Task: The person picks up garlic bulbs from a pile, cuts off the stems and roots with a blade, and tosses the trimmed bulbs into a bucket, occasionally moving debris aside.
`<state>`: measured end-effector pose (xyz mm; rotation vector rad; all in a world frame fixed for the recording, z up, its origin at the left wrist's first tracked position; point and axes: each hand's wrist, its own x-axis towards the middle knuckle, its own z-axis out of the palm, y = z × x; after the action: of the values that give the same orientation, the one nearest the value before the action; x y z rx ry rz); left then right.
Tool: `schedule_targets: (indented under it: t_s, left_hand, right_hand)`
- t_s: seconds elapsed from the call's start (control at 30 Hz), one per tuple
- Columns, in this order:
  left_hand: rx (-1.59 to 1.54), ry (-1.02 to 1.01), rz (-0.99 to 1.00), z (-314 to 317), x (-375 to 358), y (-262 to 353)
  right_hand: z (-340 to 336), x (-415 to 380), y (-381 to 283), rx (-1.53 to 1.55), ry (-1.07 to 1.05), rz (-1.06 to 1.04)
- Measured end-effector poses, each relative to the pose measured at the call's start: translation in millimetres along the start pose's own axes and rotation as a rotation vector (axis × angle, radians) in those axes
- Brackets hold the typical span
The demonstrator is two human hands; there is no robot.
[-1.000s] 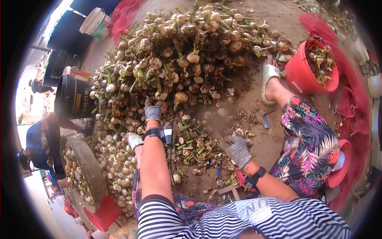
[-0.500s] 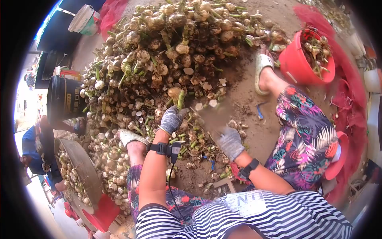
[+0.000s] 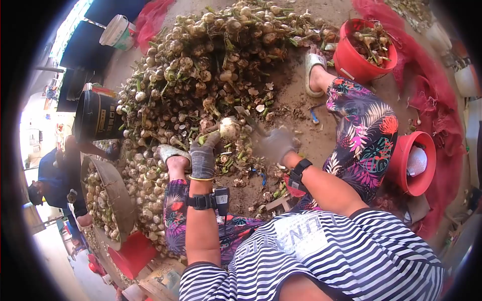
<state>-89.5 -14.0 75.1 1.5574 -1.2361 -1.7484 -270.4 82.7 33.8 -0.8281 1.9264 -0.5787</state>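
Dirt ground: left hand [image 3: 203,159] grips garlic [image 3: 229,127], stalk pointing left; right hand [image 3: 275,145] blurred, grip unclear

Bare dirt floor [image 3: 321,145], daylight, outdoor yard.

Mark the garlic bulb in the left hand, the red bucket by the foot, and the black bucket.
garlic bulb [image 3: 229,127], head view, on the pale round head.
red bucket [image 3: 351,62], head view, on the outer wall below the rim.
black bucket [image 3: 98,117], head view, on the side wall by the label.
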Motion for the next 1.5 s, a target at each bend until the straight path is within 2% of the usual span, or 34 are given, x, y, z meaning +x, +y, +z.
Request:
schedule_targets:
  t_s: [0.03,0.07,0.13,0.2,0.3,0.33,0.37,0.4,0.43,0.47,0.5,0.53,0.57,0.6,0.67,0.73,0.77,0.87,0.97,1.07,1.1,1.13,1.17,1.2,1.23,1.27,1.3,1.33,1.4,1.43,1.47,1.5]
  left_hand:
    - [-0.213,-0.100,-0.037,-6,-1,-13]
    - [-0.213,-0.101,-0.030,-1,-11,-12]
    - [-0.435,-0.178,-0.183,11,-37,-14]
    - [-0.394,-0.217,-0.143,5,-50,-18]
    - [0.224,-0.194,0.079,-10,-63,-16]
    - [0.223,-0.182,0.079,-10,-64,-15]
    - [0.288,-0.251,0.178,-9,-66,-13]
    - [0.353,-0.320,0.276,-9,-67,-12]
    - [0.197,-0.335,0.106,-12,-65,-14]
    - [0.198,-0.333,0.105,-21,-55,-28]
    - [-0.342,-0.466,-0.094,-32,-40,-49]
    - [-0.620,-0.532,-0.188,-33,-37,-54]
    - [-0.890,-0.585,-0.305,-29,-39,-51]
    - [-0.531,-0.522,-0.130,-27,-45,-48]
    - [0.207,-0.434,0.189,-31,-48,-50]
    - [1.058,-0.281,0.491,-38,-41,-57]
    - [1.004,-0.272,0.503,-39,-41,-59]
    - [0.843,-0.243,0.528,-42,-46,-64]
    - [0.737,-0.217,0.534,-47,-52,-67]
    - [0.100,-0.495,0.056,-33,-57,-52]
    - [0.097,-0.497,0.053,-25,-68,-49]
    - [-0.031,-0.473,0.146,-3,-91,-25]
    - [-0.152,-0.449,0.234,5,-103,-11]
    - [-0.152,-0.442,0.238,-2,-99,-15]
    - [-0.204,-0.332,0.253,-7,-88,-24]
    - [-0.249,-0.230,0.260,-10,-83,-22]
    - [-0.192,-0.246,0.278,-15,-82,-13]
    - [-0.190,-0.243,0.282,-26,-76,-9]
    - [-0.443,-0.142,0.270,-60,-63,-5]
    - [-0.689,-0.114,0.367,-78,-67,11]
    - [-0.821,0.015,0.521,-112,-65,20]
    - [-0.989,0.073,0.563,-170,-61,12]
  right_hand:
    - [-1,-7,-8,-0.108,-0.012,-0.035]
    - [3,-10,-6,-0.121,0.008,-0.103]
    - [10,-15,-1,-0.153,0.052,-0.238]
    - [6,-13,-4,-0.019,-0.074,-0.238]
    - [24,-3,3,-0.018,-0.100,-0.407]
    - [28,-3,1,-0.031,-0.094,-0.486]
    - [42,0,6,-0.153,0.025,-0.670]
    - [33,-13,-8,-0.152,0.016,-0.678]
    - [21,-25,-21,-0.128,-0.090,-0.566]
    - [9,-38,-35,-0.105,-0.191,-0.450]
    - [4,-46,-41,-0.104,-0.193,-0.468]
    - [4,-49,-37,-0.104,-0.191,-0.464]
    - [2,-52,-33,-0.100,-0.034,-0.609]
    - [0,-56,-30,-0.096,0.124,-0.752]
    - [-4,-62,-28,-0.103,0.182,-0.775]
    - [-7,-70,-28,-0.283,0.258,-0.947]
    - [-8,-73,-30,-0.339,0.179,-0.915]
    - [-6,-75,-29,-0.290,0.186,-0.960]
    - [0,-70,-27,-0.317,0.146,-0.917]
    - [-8,-71,-27,-0.332,0.068,-0.898]
    - [-11,-59,-28,-0.470,-0.087,-0.589]
    - [-15,-39,-30,-0.592,-0.232,-0.274]
    - [-1,-4,11,-0.583,-0.164,-0.308]
    - [6,10,24,-0.591,-0.136,-0.343]
    - [13,23,37,-0.599,-0.106,-0.378]
    - [10,15,28,-0.449,0.020,-0.341]
    - [9,10,21,-0.290,0.150,-0.294]
    - [8,11,22,-0.288,0.150,-0.299]
    - [4,12,33,-0.259,0.014,-0.128]
    - [7,13,36,-0.248,0.028,-0.121]
    - [8,12,36,-0.249,0.029,-0.117]
    - [12,12,34,-0.207,0.053,-0.117]
